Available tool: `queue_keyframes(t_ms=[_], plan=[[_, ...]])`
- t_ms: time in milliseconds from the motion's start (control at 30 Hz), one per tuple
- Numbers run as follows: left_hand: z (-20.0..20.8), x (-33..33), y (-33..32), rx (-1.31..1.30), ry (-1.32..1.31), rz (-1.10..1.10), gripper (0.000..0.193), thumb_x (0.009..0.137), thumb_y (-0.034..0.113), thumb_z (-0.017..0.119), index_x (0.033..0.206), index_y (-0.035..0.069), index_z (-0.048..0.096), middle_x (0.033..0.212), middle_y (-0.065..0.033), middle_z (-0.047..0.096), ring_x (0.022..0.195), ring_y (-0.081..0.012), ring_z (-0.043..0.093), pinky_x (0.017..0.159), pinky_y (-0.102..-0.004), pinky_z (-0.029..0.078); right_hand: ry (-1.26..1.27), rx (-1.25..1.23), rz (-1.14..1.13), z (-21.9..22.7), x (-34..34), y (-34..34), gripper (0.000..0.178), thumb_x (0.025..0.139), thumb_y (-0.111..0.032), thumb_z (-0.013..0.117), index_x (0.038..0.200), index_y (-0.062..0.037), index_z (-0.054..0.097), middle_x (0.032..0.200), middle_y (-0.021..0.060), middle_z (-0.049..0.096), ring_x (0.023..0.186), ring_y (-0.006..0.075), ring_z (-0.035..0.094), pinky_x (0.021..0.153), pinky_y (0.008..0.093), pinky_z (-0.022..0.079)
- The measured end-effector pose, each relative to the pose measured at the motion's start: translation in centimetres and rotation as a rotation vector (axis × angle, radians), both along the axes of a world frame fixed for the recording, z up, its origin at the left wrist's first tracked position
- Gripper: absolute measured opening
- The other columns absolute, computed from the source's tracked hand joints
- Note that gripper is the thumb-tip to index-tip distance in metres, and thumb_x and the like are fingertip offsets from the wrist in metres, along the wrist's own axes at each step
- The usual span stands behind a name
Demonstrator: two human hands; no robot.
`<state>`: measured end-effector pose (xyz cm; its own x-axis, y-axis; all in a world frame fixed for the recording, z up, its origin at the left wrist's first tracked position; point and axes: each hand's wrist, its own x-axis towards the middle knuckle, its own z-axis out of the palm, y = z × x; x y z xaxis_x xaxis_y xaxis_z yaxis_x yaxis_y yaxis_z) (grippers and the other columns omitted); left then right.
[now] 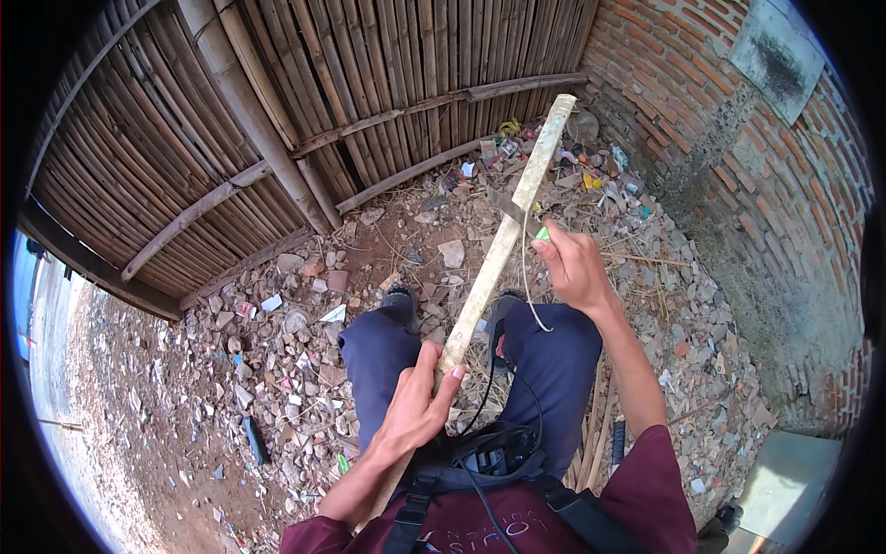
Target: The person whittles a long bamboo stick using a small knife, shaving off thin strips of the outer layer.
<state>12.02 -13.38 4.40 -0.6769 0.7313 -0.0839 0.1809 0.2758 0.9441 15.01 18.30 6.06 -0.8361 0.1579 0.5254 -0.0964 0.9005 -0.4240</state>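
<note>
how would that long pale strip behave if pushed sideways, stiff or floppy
The strip is probably fairly stiff: it runs nearly straight well beyond the left hand without visible sagging. It may flex a little near the far end, being narrow for its length. It is likely light, since it looks slim.

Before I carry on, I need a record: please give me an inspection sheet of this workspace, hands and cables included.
Surface: ground strewn with stones and litter.
Job's things: pale strip, crossed by the blade of a green-handled knife; thin sliver hanging beside it.
Clutter: dark cylindrical object at left; white scrap.
Hands: left hand grips the strip; right hand holds the knife.
Cables: black cable over the right thigh.
Surroundings: bamboo wall ahead; brick wall at right.
</note>
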Motion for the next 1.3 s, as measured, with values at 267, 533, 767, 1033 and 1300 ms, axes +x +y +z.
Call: queue_keyframes(t_ms=[267, 533, 767, 1033, 1300], plan=[[-1.1, 1.5, -2.5, -0.039, -0.059, -0.052, 0.026, 0.109, 0.026, 0.056, 0.111, 0.001, 0.050, 0.073, -0.0116, 0.060, 0.067, -0.0237, 0.058, 0.067, -0.0409, 0.046, -0.052, -0.072, -0.228, 1.0, -2.1, 9.4, 0.044, 0.113, -0.038, 0.050, 0.097, 0.0003, 0.063, 0.064, 0.0211, 0.060, 0.058, 0.0445, 0.059, 0.056, 0.0509, 0.043], [-1.5, -0.1, -4.2, -0.093, -0.109, -0.046, 0.028, 0.110, 0.029, 0.054, 0.107, 0.002, 0.050, 0.072, -0.0079, 0.058, 0.066, -0.0172, 0.053, 0.062, -0.0377, 0.044, -0.084, 0.022, -0.150, -0.3, -3.5, 9.0, 0.042, 0.112, -0.038, 0.051, 0.097, -0.0001, 0.061, 0.068, 0.0248, 0.060, 0.065, 0.0464, 0.061, 0.060, 0.0521, 0.044], [-1.9, -0.2, -4.8, -0.080, -0.097, -0.046, 0.027, 0.110, 0.029, 0.055, 0.106, 0.003, 0.049, 0.069, -0.0058, 0.056, 0.062, -0.0151, 0.050, 0.059, -0.0355, 0.041, 0.027, 0.128, -0.176, -1.1, -4.5, 10.8, 0.045, 0.113, -0.039, 0.049, 0.096, 0.0002, 0.062, 0.068, 0.0251, 0.060, 0.066, 0.0460, 0.064, 0.061, 0.0516, 0.046], [-2.3, -0.5, -9.4, -0.088, -0.361, 0.192, 0.022, 0.111, 0.025, 0.056, 0.108, 0.005, 0.048, 0.070, 0.0003, 0.054, 0.055, -0.0085, 0.046, 0.051, -0.0297, 0.039, 0.088, -0.725, -0.469, -1.9, 3.5, 24.8, 0.045, 0.114, -0.049, 0.045, 0.091, -0.0115, 0.055, 0.069, -0.0064, 0.046, 0.057, 0.0065, 0.037, 0.052, 0.0274, 0.028], [0.1, -4.4, -4.1, -0.119, 0.228, 0.139, 0.025, 0.107, 0.025, 0.065, 0.108, 0.005, 0.050, 0.073, -0.0004, 0.048, 0.064, -0.0113, 0.044, 0.060, -0.0324, 0.041, -0.039, -1.078, -0.307, -3.9, 3.1, 11.4, 0.037, 0.111, -0.049, 0.054, 0.095, -0.0161, 0.049, 0.074, -0.0089, 0.043, 0.056, 0.0012, 0.033, 0.048, 0.0210, 0.025]])
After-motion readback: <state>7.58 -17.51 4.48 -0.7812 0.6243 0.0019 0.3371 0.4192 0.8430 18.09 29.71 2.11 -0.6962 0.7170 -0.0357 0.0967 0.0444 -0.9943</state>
